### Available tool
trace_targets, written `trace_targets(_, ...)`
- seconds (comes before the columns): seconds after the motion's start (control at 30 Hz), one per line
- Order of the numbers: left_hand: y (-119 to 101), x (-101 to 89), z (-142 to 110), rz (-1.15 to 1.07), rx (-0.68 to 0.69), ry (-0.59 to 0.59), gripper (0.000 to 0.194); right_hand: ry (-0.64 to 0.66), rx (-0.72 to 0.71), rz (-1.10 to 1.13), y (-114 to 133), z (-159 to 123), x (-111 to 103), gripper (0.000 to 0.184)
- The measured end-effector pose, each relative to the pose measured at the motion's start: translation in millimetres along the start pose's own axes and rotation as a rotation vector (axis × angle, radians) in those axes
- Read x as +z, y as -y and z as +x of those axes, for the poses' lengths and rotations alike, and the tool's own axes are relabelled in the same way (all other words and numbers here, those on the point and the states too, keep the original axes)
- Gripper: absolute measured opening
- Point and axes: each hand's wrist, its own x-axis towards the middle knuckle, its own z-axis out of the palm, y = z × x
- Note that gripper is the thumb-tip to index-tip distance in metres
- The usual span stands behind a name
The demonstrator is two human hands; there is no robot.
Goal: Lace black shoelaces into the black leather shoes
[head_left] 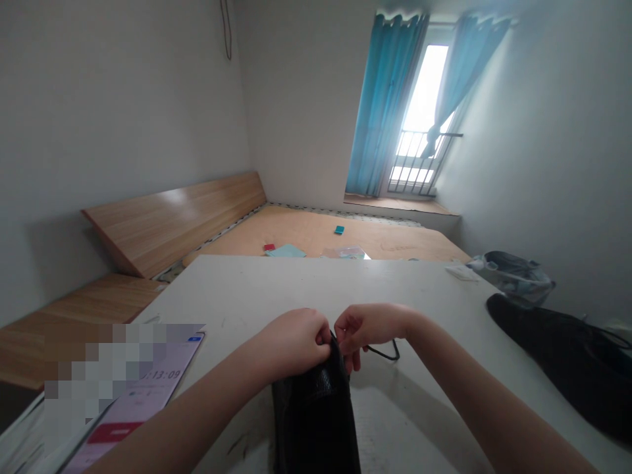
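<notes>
**Black pouch:** You are holding a black pouch of pebbled, leather-like material, soft and creased, just under your hands above the table, its lower end running out of view.

**Left hand:** Your left hand is curling closed, pinching the pouch's narrow top edge.

**Right hand:** Your right hand is curling against the same edge, its fingers bent and touching the left hand's knuckles. You cannot tell from this view whether it is pinching the pouch or the cord.

**Thin black cord:** A thin black cord is looping slackly out from under your right hand.

**Risks:** The limp material could slip from your pinch, and the slack cord could snag on your fingers.

**Table:** The scuffed white table is carrying a tablet near your left forearm, showing a red button.

**Rest:** A black bag and a crumpled grey plastic bag are lying to your right, beyond which a wooden bed platform is stretching towards blue curtains.
</notes>
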Motion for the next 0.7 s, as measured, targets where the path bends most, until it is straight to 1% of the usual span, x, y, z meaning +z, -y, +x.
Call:
trace_targets(0.23, 0.0, -0.7, 0.2, -0.012, 0.022, 0.003, 0.014, -0.018, -0.071, 0.002, -0.3, -1.2, -2.0, 0.021)
trace_targets(0.43, 0.8, 0.4, 0.7, -0.005, 0.026, -0.010, 0.015, 0.006, -0.090, 0.028, -2.2, 3.3, -0.8, 0.015)
trace_targets(0.5, 0.6, 0.9, 1.0, 0.002, 0.021, -0.021, 0.015, 0.035, -0.090, 0.052, -3.0, 3.1, -1.6, 0.017)
trace_targets(0.6, 0.0, 1.9, 1.6, 0.019, 0.012, -0.045, 0.014, 0.095, -0.092, 0.093, -3.9, 1.1, -4.0, 0.027)
trace_targets(0.67, -0.1, 2.6, 1.8, 0.026, 0.010, -0.055, 0.014, 0.105, -0.101, 0.108, -4.4, 0.3, -5.4, 0.031)
trace_targets(0.7, 0.1, 2.8, 1.8, 0.027, 0.011, -0.059, 0.014, 0.097, -0.106, 0.109, -4.7, 0.4, -5.9, 0.031)
